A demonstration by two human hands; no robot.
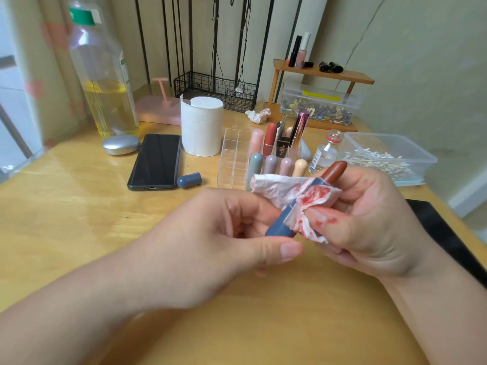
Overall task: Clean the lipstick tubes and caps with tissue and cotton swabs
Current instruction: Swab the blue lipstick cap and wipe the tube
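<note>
View: head camera, looking down at a light wooden table [79,206].
Left hand [224,243]: closed in a grip; the lower end of a blue-grey plastic lipstick tube [280,225] is held between the curled fingers and the thumb.
Right hand [369,219]: closed in a grip; a crumpled white tissue stained red [303,198] is pressed round the middle of the tube by the thumb, with the fingers curled behind. Red smears are seen on the thumb.
Tube position: held above the table between both hands, tilted, base toward the lower left. The brownish-red lipstick bullet [336,169] is extended at the upper right end.
Cap: a blue-grey rounded cap [189,179] is laid on its side on the table, just beside a black smartphone [155,160].
Organiser: a clear acrylic compartment organiser [234,159] is placed behind the hands. Several capped pastel lipsticks [271,164] are stood upright in its right half.
Supplies: a white tissue roll [201,126] is stood upright left of the organiser. White-tipped cotton swabs [382,162] are kept in a clear plastic box [421,156] at the right, with a small glass bottle [325,152] just beside it.
Far side: a used crumpled tissue [258,115] is left near a black wire basket [216,88]. A tall plastic bottle of yellow liquid [105,83] is stood at the left.
</note>
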